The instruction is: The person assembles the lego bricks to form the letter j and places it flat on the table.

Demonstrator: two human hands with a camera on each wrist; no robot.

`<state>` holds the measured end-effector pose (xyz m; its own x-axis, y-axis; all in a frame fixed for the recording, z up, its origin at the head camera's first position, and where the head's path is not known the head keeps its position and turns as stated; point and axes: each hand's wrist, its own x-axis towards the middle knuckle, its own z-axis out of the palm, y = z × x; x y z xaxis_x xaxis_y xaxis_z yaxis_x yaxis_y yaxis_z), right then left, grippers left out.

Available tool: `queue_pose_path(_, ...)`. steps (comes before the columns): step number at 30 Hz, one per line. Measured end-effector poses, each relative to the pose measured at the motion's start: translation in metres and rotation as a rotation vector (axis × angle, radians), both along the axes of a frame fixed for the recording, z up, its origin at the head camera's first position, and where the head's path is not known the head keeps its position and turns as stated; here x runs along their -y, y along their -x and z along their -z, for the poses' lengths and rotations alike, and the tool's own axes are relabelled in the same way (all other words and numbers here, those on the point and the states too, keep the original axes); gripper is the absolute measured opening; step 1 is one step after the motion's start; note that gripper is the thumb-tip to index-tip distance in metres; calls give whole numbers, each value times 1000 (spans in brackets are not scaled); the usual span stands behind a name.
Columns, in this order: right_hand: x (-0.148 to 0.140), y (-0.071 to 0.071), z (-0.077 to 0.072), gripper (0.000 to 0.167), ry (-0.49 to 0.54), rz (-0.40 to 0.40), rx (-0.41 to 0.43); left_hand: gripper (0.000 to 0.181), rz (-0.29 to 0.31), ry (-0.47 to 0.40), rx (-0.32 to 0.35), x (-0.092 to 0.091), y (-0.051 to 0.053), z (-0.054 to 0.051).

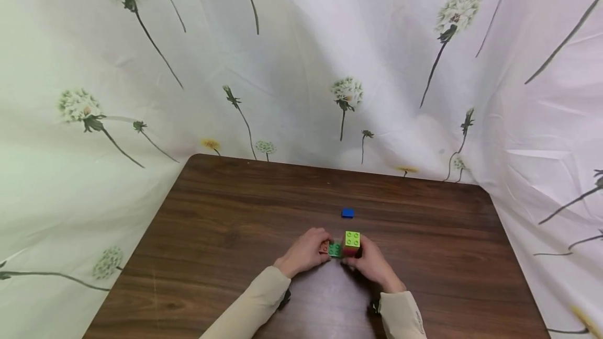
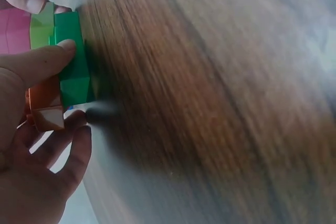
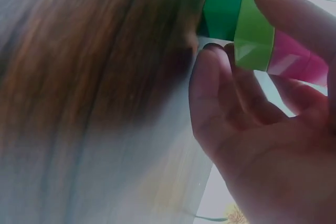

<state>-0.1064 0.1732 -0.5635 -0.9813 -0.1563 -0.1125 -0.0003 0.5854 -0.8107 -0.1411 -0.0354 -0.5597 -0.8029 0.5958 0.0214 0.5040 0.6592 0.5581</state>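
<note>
A green toy brick (image 1: pixel 335 249) lies on the table between the two hands, its studs facing up. My left hand (image 1: pixel 308 251) pinches an orange brick (image 2: pixel 47 113) set on the green brick's left end, and its thumb also touches the green brick's side. My right hand (image 1: pixel 372 263) grips a small stack at the other end. That stack has a light green brick (image 3: pixel 254 38) at the bottom, a pink brick (image 3: pixel 294 56) above it and a lime brick (image 1: pixel 352 238) on top. Fingers hide part of the joins between bricks.
A blue brick (image 1: pixel 347 213) lies on the dark wooden table (image 1: pixel 245 203) beyond the hands. A white curtain (image 1: pixel 292 77) printed with dandelions hangs behind the table's far edge and along its sides.
</note>
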Motion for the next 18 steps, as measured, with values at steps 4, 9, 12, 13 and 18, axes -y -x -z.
queue_pose_path(4,-5,-5,-2,40,-6,15,-5,31,4,32,16,-4,-2,-1)
queue_pose_path(9,-9,-8,-2,38,-16,42,13,40,17,61,21,-5,-5,-2)
queue_pose_path(12,-11,-9,-2,39,-15,47,29,48,15,73,27,-4,-8,-2)
queue_pose_path(13,-12,-10,-2,40,-16,49,30,50,12,75,30,-4,-9,-2)
queue_pose_path(18,-18,-11,-2,42,-4,60,38,49,-1,65,55,-3,-11,-4)
